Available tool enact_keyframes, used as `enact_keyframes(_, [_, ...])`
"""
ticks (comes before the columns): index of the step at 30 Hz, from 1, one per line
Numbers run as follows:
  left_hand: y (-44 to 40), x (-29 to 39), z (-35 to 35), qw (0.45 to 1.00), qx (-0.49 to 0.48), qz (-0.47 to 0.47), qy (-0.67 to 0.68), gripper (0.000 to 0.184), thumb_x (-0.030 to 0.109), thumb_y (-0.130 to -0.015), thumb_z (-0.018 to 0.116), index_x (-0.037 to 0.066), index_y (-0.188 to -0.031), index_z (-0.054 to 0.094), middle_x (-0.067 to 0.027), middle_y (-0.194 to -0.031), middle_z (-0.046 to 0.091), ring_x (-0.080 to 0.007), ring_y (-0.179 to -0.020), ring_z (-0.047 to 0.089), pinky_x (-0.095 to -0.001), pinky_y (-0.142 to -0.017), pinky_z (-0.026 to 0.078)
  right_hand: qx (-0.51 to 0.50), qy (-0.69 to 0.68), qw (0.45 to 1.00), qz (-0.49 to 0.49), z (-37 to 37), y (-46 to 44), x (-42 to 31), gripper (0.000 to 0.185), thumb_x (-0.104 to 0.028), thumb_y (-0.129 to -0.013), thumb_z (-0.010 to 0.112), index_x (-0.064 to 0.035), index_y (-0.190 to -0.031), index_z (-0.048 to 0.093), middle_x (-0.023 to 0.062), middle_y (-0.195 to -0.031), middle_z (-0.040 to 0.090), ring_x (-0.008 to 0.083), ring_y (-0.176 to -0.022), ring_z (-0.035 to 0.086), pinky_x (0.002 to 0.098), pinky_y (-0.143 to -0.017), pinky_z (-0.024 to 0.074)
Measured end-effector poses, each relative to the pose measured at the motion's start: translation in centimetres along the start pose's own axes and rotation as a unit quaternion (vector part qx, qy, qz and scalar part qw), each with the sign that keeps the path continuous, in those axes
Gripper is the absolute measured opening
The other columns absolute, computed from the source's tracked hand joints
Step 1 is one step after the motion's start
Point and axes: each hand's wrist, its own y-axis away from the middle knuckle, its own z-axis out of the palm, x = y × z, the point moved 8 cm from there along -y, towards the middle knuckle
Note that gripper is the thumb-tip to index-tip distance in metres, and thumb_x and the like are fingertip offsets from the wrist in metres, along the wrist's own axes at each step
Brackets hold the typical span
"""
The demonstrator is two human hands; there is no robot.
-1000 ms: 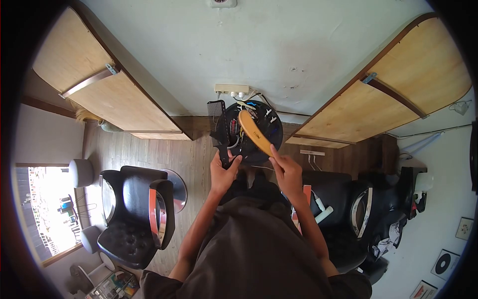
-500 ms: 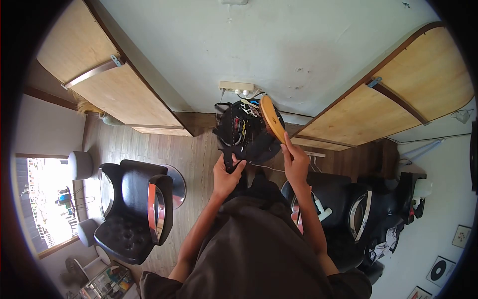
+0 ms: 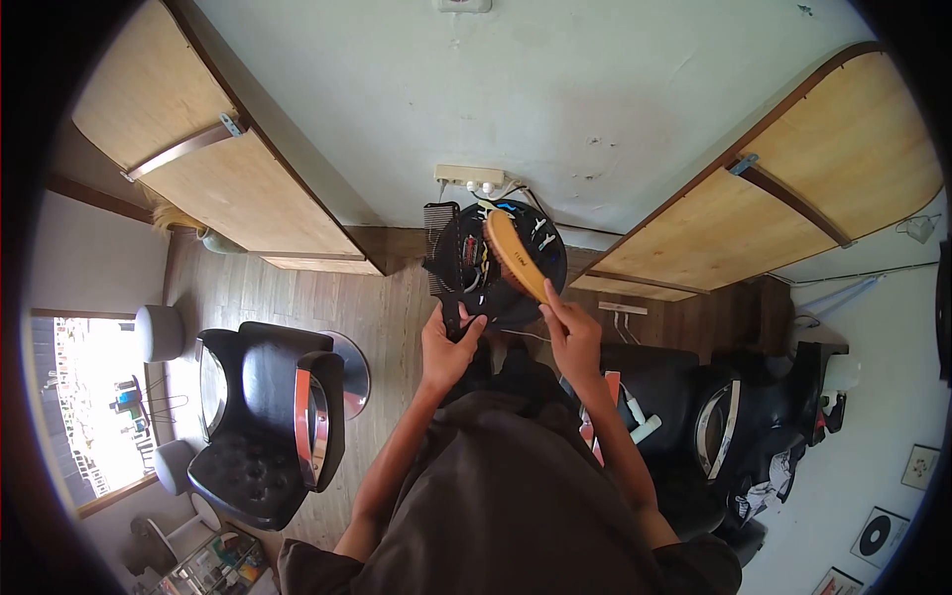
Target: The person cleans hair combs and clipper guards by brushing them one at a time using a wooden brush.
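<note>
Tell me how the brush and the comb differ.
The brush is yellowish-brown; the comb is black. The brush shows a smooth, curved back, while the comb shows rows of teeth. The brush slants in the right hand; the comb points nearly straight up the picture from the left hand. Both are held by their lower ends.

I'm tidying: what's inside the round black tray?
The round black tray holds white clips and a red item. The brush and comb cover parts of it; what's beneath them can't be seen.
</note>
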Motion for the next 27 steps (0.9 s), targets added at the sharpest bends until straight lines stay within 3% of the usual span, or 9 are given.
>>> enact_keyframes(2, [0.3, 0.1, -0.1, 1.000, -0.002, 0.004, -0.005, 0.030, 0.000, -0.096, 0.075, 0.012, -0.094, 0.047, 0.0067, -0.072, 0.052, -0.0019, -0.053, 0.050, -0.0223, -0.044, 0.037, 0.005, 0.033, 0.999, 0.025, -0.5, -0.5, 1.5, 0.051, -0.010, -0.098, 0.073, -0.0220, -0.147, 0.065, 0.0122, -0.070, 0.053, 0.0255, -0.058, 0.051, 0.0379, -0.059, 0.0451])
enact_keyframes(4, [0.7, 0.0, -0.2, 1.000, 0.002, -0.005, -0.010, 0.030, 0.001, -0.096, 0.076, 0.012, -0.094, 0.047, 0.0066, -0.071, 0.052, -0.0023, -0.052, 0.050, -0.0225, -0.044, 0.036, 0.029, 0.032, 0.999, -0.003, -0.6, -1.2, 2.6, 0.048, -0.013, -0.100, 0.073, -0.0171, -0.147, 0.064, 0.0082, -0.067, 0.053, 0.0193, -0.056, 0.048, 0.0352, -0.056, 0.0430])
enact_keyframes(6, [0.9, -0.3, -0.6, 1.000, 0.000, -0.018, 0.002, 0.030, 0.001, -0.096, 0.076, 0.012, -0.094, 0.048, 0.0064, -0.070, 0.053, -0.0026, -0.051, 0.050, -0.0227, -0.043, 0.036, 0.056, -0.041, 0.983, 0.169, -0.7, -0.9, 6.6, 0.051, -0.020, -0.100, 0.075, -0.0087, -0.148, 0.061, 0.0010, -0.067, 0.054, 0.0120, -0.055, 0.045, 0.0314, -0.054, 0.0403])
enact_keyframes(8, [1.0, -0.7, -1.1, 0.999, -0.001, -0.029, 0.014, 0.030, 0.001, -0.096, 0.076, 0.012, -0.095, 0.048, 0.0061, -0.070, 0.053, -0.0030, -0.050, 0.050, -0.0228, -0.043, 0.035, 0.085, -0.087, 0.977, 0.173, -0.1, -1.3, 8.1, 0.052, -0.024, -0.100, 0.077, -0.0032, -0.145, 0.063, -0.0046, -0.069, 0.054, 0.0057, -0.053, 0.043, 0.0270, -0.049, 0.0365])
enact_keyframes(10, [1.2, -1.4, -1.4, 0.998, -0.022, -0.046, 0.039, 0.029, 0.002, -0.096, 0.076, 0.013, -0.096, 0.048, 0.0051, -0.070, 0.054, -0.0037, -0.049, 0.050, -0.0227, -0.042, 0.035, 0.004, -0.284, 0.876, 0.389, 3.0, -0.1, 10.2, 0.042, -0.024, -0.099, 0.078, -0.0018, -0.134, 0.070, -0.0059, -0.069, 0.052, 0.0037, -0.048, 0.040, 0.0249, -0.044, 0.0313])
enact_keyframes(13, [1.2, -2.3, -1.8, 0.998, -0.044, -0.052, 0.007, 0.027, 0.003, -0.098, 0.074, 0.012, -0.097, 0.049, 0.0042, -0.070, 0.056, -0.0040, -0.049, 0.051, -0.0223, -0.042, 0.035, 0.007, -0.436, 0.803, 0.406, 5.1, 0.5, 10.8, 0.030, -0.021, -0.097, 0.079, -0.0011, -0.119, 0.073, -0.0062, -0.068, 0.051, 0.0019, -0.046, 0.037, 0.0233, -0.042, 0.0261])
enact_keyframes(20, [0.5, -6.2, -3.9, 0.995, -0.040, -0.086, 0.013, 0.015, 0.013, -0.106, 0.066, 0.007, -0.102, 0.053, -0.0070, -0.092, 0.071, -0.0127, -0.070, 0.071, -0.0243, -0.048, 0.048, -0.012, -0.394, 0.801, 0.451, 6.0, 0.2, 11.3, 0.024, -0.016, -0.096, 0.081, -0.0019, -0.112, 0.069, -0.0085, -0.062, 0.043, 0.0019, -0.044, 0.031, 0.0231, -0.042, 0.0234])
enact_keyframes(23, [0.5, -11.3, -9.6, 0.993, 0.067, -0.071, -0.072, 0.043, 0.037, -0.116, 0.043, -0.003, -0.119, 0.058, -0.0155, -0.115, 0.076, -0.0180, -0.093, 0.073, -0.0290, -0.057, 0.056, 0.063, -0.297, 0.860, 0.410, 5.1, -1.2, 12.3, 0.030, -0.020, -0.094, 0.084, 0.0009, -0.111, 0.072, -0.0014, -0.081, 0.065, 0.0045, -0.053, 0.049, 0.0238, -0.047, 0.0360])
enact_keyframes(27, [3.0, -16.6, -15.0, 0.971, 0.157, -0.124, -0.128, 0.039, 0.037, -0.115, 0.043, 0.003, -0.101, 0.055, -0.0173, -0.107, 0.076, -0.0172, -0.080, 0.071, -0.0290, -0.057, 0.056, 0.081, -0.121, 0.955, 0.259, 9.2, -3.0, 15.8, 0.027, -0.021, -0.095, 0.082, 0.0017, -0.109, 0.075, 0.0058, -0.092, 0.076, 0.0132, -0.078, 0.068, 0.0280, -0.075, 0.0525])
